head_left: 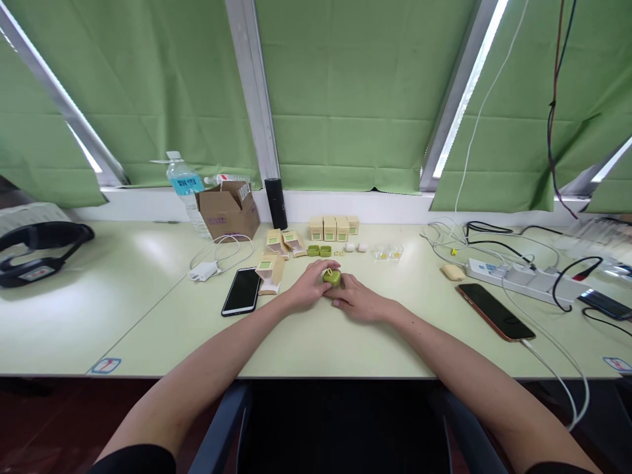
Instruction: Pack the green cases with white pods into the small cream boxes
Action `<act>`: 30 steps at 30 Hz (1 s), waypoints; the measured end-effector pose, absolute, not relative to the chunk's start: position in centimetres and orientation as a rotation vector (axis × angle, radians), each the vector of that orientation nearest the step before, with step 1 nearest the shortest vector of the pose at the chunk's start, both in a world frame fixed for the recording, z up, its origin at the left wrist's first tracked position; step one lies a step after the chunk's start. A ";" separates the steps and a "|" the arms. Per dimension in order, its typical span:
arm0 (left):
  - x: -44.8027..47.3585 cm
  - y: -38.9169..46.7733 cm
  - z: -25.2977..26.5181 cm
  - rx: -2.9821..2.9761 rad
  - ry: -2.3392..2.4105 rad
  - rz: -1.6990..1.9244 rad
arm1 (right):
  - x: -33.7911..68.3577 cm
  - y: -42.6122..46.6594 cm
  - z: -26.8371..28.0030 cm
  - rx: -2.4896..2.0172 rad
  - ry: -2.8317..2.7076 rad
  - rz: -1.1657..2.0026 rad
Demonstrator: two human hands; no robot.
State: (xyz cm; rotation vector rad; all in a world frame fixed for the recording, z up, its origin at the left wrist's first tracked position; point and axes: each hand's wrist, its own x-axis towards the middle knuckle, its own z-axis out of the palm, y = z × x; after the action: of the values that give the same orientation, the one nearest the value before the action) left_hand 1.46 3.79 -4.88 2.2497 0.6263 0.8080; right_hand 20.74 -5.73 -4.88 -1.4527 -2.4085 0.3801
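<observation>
A small olive-green case (332, 278), which looks like an earbud case cover, has a pale loop at its upper left. My left hand (312, 284) grips it from the left, thumb and fingers closed around it. From the right, my right hand (359, 299) presses curled fingers against its side, low over the table. Just beyond are two open green case halves (319, 251) and some tiny yellowish pieces (338, 253). Two small white pieces (356, 247) and clear plastic parts (388, 251) with yellow bits sit farther right.
Several small beige boxes (334, 228) stand at the back; opened ones (271, 273) lie left. A phone (241, 291), charger (204, 270), cardboard box (228, 209), bottle (187, 191) and black cylinder (276, 203) are leftward. Rightward are a phone (495, 310), power strip (523, 279) and cables.
</observation>
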 end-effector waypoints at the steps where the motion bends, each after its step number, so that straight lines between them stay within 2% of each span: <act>1: 1.5 3.8 -4.9 2.247 0.625 0.807 | 20.7 -5.7 -4.9 -1.449 -2.410 0.383; 8: 1.2 3.4 -4.2 2.265 0.590 0.851 | 20.5 -5.9 -4.8 -1.487 -2.414 0.343; 16: 1.9 4.2 -5.4 2.254 0.875 0.945 | 20.3 -5.9 -4.8 -1.830 -2.280 0.190; 23: 2.3 3.9 -5.3 2.314 0.881 0.916 | 20.4 -6.0 -3.5 -1.891 -2.290 0.082; 30: 2.2 3.8 -5.5 2.394 0.919 0.881 | 21.0 -5.3 -3.0 -1.948 -1.984 0.163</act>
State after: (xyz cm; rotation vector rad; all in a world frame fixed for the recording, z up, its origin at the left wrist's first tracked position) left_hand 2.17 3.80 -5.52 2.3942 0.9187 0.8809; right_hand 21.00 -5.34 -2.99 -1.9481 -1.9836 0.1635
